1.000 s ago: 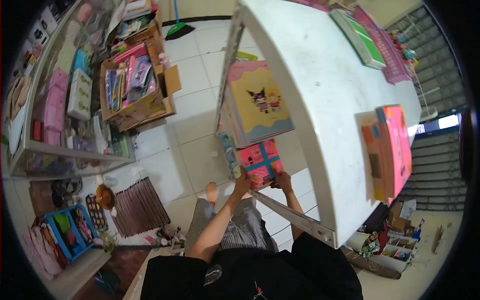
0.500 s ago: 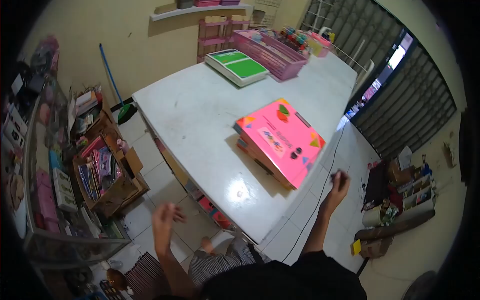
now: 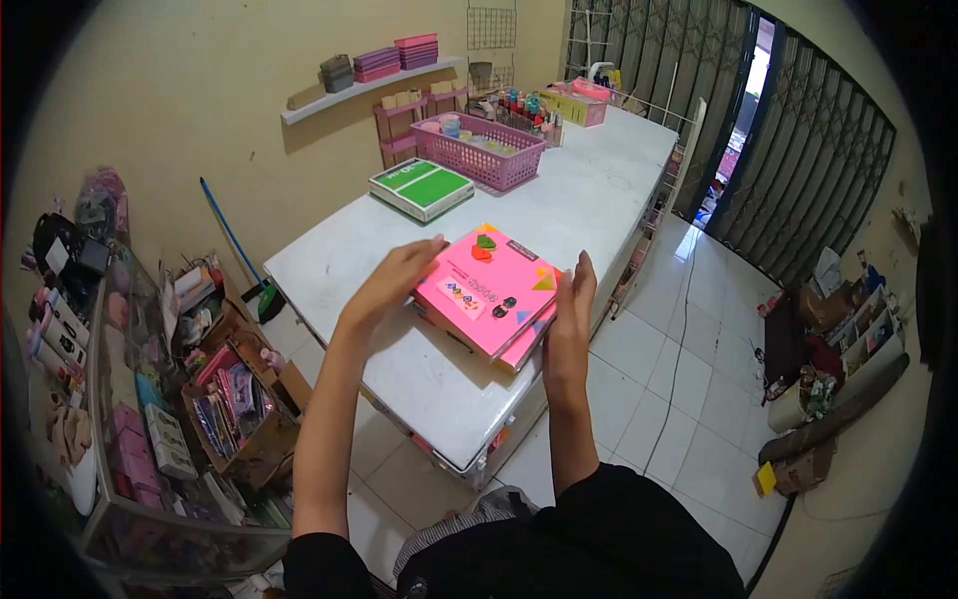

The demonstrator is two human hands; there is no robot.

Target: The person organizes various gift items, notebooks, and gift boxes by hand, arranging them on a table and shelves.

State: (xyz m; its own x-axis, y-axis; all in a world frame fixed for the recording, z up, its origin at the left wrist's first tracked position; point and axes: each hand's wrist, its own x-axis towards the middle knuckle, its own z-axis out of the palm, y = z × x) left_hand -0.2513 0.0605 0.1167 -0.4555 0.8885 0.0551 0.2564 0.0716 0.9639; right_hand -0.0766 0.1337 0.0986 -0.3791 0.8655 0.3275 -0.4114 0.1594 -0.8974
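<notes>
A stack of pink boxes or books [image 3: 487,290] lies near the front of the white table [image 3: 429,354], its top piece a little offset from the one below. My left hand [image 3: 402,272] rests against the stack's left edge, fingers extended. At the right edge my right hand [image 3: 571,324] is upright, with its palm side against the stack and its fingers stretched out. Neither hand is closed round it. Behind the stack lies a green and white pack [image 3: 421,189].
A pink basket [image 3: 484,155] with small items stands farther back, near several bottles [image 3: 529,105] and a pink-topped box [image 3: 579,102]. Left of the table are a glass case [image 3: 190,539] and a filled cardboard box [image 3: 244,399]. A cable [image 3: 679,349] crosses the floor at right.
Both hands have moved up and inward from beside the table to the sides of the pink stack. The camera view has shifted, and the top piece now sits offset.
</notes>
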